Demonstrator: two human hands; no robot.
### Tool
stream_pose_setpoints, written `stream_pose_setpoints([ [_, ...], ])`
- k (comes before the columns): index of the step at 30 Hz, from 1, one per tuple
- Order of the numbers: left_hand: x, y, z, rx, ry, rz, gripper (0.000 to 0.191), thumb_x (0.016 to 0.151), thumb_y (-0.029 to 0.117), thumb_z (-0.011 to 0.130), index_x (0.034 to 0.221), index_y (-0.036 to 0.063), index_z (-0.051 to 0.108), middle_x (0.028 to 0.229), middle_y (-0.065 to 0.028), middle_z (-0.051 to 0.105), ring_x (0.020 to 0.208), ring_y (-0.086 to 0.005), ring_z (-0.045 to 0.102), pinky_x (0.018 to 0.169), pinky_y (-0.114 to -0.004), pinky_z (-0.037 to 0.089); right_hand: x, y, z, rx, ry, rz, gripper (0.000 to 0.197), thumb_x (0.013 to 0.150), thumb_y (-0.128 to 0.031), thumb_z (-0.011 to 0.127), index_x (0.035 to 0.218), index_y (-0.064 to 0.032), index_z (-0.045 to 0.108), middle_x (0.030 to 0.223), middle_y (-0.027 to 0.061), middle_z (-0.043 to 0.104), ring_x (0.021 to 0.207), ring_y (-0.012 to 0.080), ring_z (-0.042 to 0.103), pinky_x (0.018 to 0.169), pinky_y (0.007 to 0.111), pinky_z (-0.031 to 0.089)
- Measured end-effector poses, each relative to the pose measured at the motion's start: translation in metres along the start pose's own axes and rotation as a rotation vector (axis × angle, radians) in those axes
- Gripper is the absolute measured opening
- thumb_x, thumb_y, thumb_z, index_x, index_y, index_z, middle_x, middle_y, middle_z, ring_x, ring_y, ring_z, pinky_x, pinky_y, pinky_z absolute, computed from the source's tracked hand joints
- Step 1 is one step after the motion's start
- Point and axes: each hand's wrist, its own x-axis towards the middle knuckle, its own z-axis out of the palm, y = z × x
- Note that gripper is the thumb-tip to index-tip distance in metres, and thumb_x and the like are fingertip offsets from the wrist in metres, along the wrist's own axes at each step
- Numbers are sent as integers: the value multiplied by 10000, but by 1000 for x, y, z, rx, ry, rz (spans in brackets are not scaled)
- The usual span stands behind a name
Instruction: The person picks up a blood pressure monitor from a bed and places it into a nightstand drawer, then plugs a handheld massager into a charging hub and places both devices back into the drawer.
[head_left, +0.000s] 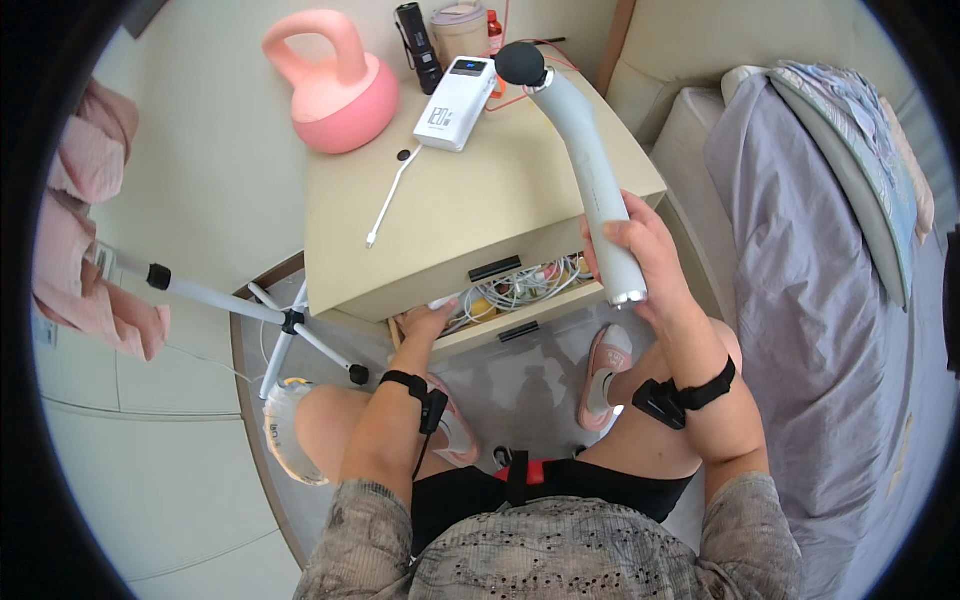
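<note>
My right hand (646, 251) is closed around the lower handle of a grey handheld massager (585, 150), whose round black head points up over the nightstand. The fingers of my left hand (427, 319) reach into the left end of the open lower drawer (517, 330), at a small white object (442, 301); its grip is partly hidden. Coiled white cables (517, 289) and other small things fill the drawer. On the nightstand top (480, 195) lie a white power bank (456, 105) with a lit display and a short white cable (394, 195).
A pink kettlebell (345, 97), a black flashlight (420, 49) and a lidded cup (459, 30) stand at the nightstand's back. The bed (795, 300) borders the right side. At left are a white-legged stand (225, 296), pink cloth (90, 165) and a plastic bag (285, 431).
</note>
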Motion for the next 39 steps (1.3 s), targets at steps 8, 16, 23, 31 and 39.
stream_pose_setpoints([
  [8, -8, 0, 6, 115, 53, -21, 1020, 727, 662, 576, 1407, -16, 232, 1464, -246, 192, 1359, -383, 167, 1118, -426, 103, 22, -8, -29, 162, 38, -26, 311, 786, -188, 541, 998, 26, 467, 781, 103, 556, 591, 155, 560, 514, 270, 459],
  [16, -77, 28, 0, 89, 72, 220, 1094, 718, 676, 577, 1398, -82, 174, 1437, -327, 143, 1341, -438, 157, 1091, -462, 170, 14, -30, -53, 57, 121, -167, 296, 784, -185, 530, 975, 33, 469, 830, 106, 562, 595, 151, 560, 527, 270, 455],
  [23, -89, 37, -1, 56, -46, 112, 1065, 750, 669, 534, 1434, -22, 98, 1475, -300, 23, 1331, -451, 201, 1087, -501, 134, 0, -33, -65, 47, 154, -189, 284, 794, -192, 525, 957, 37, 488, 792, 104, 558, 587, 146, 553, 489, 264, 443],
  [31, -118, 36, 9, 55, -106, 124, 1054, 751, 668, 534, 1460, 70, 32, 1465, -316, -64, 1341, -467, 172, 1083, -530, 113, -2, -32, -76, 61, 123, -263, 273, 802, -188, 533, 953, 38, 502, 776, 90, 564, 582, 138, 554, 497, 265, 458],
  [39, -154, 27, 29, 50, -81, 90, 1050, 728, 656, 586, 1452, 72, 100, 1450, -328, -2, 1358, -445, 104, 1059, -583, 116, -7, -30, -74, 66, 82, -264, 290, 797, -220, 513, 957, 21, 492, 784, 92, 554, 565, 136, 524, 526, 252, 426],
])
